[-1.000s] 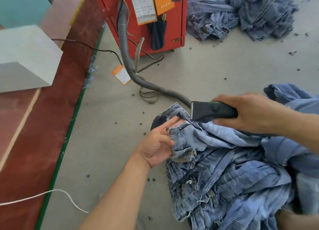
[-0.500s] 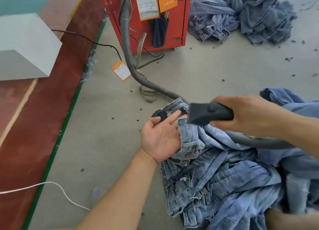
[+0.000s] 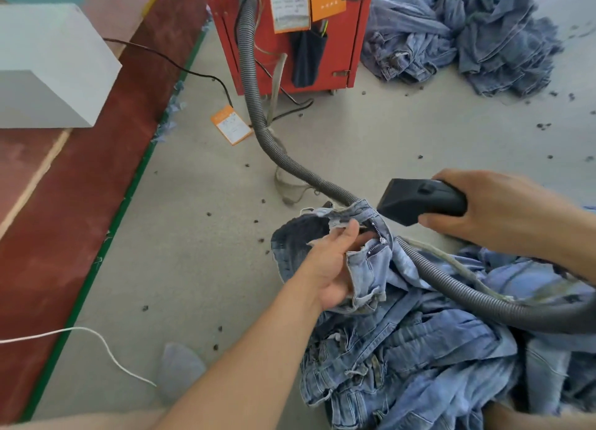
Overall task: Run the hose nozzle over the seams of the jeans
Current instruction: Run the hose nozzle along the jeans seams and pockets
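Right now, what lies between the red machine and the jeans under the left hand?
In the head view, bare floor crossed by the grey hose running from the red machine to the jeans; the left hand holds them.

The left hand (image 3: 333,267) holds up the zipper end of the jeans (image 3: 371,262), fingers (image 3: 346,233) spread against the denim. The right hand (image 3: 496,213) grips the black hose nozzle (image 3: 416,200), its mouth just beside the waistband. The grey ribbed hose (image 3: 254,84) runs across the floor (image 3: 193,236) to a red machine (image 3: 354,26).
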The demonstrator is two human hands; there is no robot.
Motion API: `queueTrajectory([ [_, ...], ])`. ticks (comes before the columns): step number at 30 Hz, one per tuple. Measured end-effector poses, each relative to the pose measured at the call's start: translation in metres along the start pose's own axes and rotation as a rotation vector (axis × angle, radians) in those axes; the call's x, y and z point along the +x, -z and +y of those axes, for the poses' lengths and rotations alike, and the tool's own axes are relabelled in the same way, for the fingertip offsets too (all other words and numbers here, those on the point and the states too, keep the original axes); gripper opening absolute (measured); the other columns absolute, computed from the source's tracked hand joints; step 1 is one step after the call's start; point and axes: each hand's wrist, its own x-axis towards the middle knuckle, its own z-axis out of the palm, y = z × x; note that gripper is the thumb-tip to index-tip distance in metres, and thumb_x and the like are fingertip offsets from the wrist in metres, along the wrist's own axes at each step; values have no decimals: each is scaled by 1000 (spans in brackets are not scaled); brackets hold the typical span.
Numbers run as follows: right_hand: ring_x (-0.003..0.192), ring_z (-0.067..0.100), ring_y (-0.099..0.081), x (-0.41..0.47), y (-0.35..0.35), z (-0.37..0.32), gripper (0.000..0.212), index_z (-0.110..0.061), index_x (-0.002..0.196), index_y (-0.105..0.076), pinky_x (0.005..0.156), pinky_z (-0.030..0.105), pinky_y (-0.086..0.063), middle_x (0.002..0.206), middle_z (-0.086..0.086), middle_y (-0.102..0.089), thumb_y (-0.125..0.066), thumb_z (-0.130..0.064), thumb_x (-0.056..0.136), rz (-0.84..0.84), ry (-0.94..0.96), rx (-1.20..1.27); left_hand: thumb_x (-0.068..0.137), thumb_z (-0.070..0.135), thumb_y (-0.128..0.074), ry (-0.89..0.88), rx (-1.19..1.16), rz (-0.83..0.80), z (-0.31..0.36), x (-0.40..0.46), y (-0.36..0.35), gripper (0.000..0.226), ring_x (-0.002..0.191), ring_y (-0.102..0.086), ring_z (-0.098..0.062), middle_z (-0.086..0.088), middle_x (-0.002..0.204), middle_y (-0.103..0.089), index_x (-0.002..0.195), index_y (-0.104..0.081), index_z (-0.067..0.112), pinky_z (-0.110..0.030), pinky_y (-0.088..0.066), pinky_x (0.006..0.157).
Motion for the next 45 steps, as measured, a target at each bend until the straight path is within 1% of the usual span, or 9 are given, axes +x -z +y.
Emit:
queueTrajectory([
  [7, 62, 2, -56, 5, -14, -12, 23, -38, 95, -56, 52, 25, -39, 71, -16, -63, -63, -58, 85, -60, 21, -119, 95, 12, -74, -245, 356, 119, -15, 13, -9, 10, 83, -66, -9, 2, 94, -73, 101, -68, 17, -23, -55, 77],
  [11, 65, 9, -58, 20, -13, -6, 24, -35, 101, -58, 56, 29, -41, 74, -12, -63, -65, -54, 88, 45, -35, -71, 92, 6, -75, -321, 446, 170, -20, 15, -5, 12, 66, -61, -10, 5, 70, -62, 102, -70, 9, -39, -62, 74],
  [13, 57, 16, -64, 19, 1, 5, 27, -40, 97, -60, 54, 33, -49, 65, -6, -67, -65, -60, 80, 45, -59, 76, 91, 8, -75, -360, 539, 181, -17, 14, -1, 10, 70, -61, -12, 7, 69, -62, 99, -71, 12, -47, -59, 83],
  [18, 48, 9, -64, 7, 7, -6, 24, -41, 90, -63, 47, 29, -51, 64, -9, -70, -70, -60, 77, -252, -31, 128, 94, 16, -72, -386, 740, 91, -13, 7, 1, 11, 70, -54, -7, 11, 71, -59, 91, -76, 26, -23, -47, 70],
  [24, 65, 14, -61, 23, -5, -16, 25, -32, 96, -59, 57, 29, -42, 75, -7, -65, -70, -53, 88, -13, -56, -16, 96, 12, -67, -422, 931, 71, -15, 2, -3, 13, 62, -39, -5, 13, 66, -45, 86, -64, 5, -16, -37, 61],
  [30, 55, 3, -61, 2, 1, -13, 24, -39, 85, -59, 47, 23, -38, 67, -17, -66, -65, -61, 78, -169, -9, -85, 93, 14, -68, -430, 1026, 118, -9, 0, -7, 13, 63, -43, -6, 10, 68, -46, 82, -67, 20, -19, -40, 65],
  [35, 65, 19, -54, 24, -13, -15, 23, -26, 91, -54, 53, 29, -35, 73, -6, -57, -65, -47, 90, 70, -13, -185, 91, 13, -64, -461, 1193, 67, -23, -3, -11, 22, 60, -35, -8, 8, 65, -39, 74, -50, 12, -20, -34, 59],
  [41, 61, 13, -58, 18, 10, 13, 27, -35, 82, -54, 53, 28, -38, 68, -10, -62, -65, -59, 78, 58, -64, -49, 90, 24, -70, -303, 636, 215, -5, 1, -8, 22, 61, -48, -11, -7, 76, -51, 88, -56, 7, -29, -42, 55],
  [45, 60, 14, -62, 15, 2, 8, 29, -34, 85, -56, 56, 32, -45, 66, -9, -65, -64, -60, 76, -6, -84, 15, 84, 35, -83, -274, 506, 449, -9, 12, -10, 39, 90, -74, -20, -2, 101, -75, 114, -65, 16, -37, -62, 77],
])
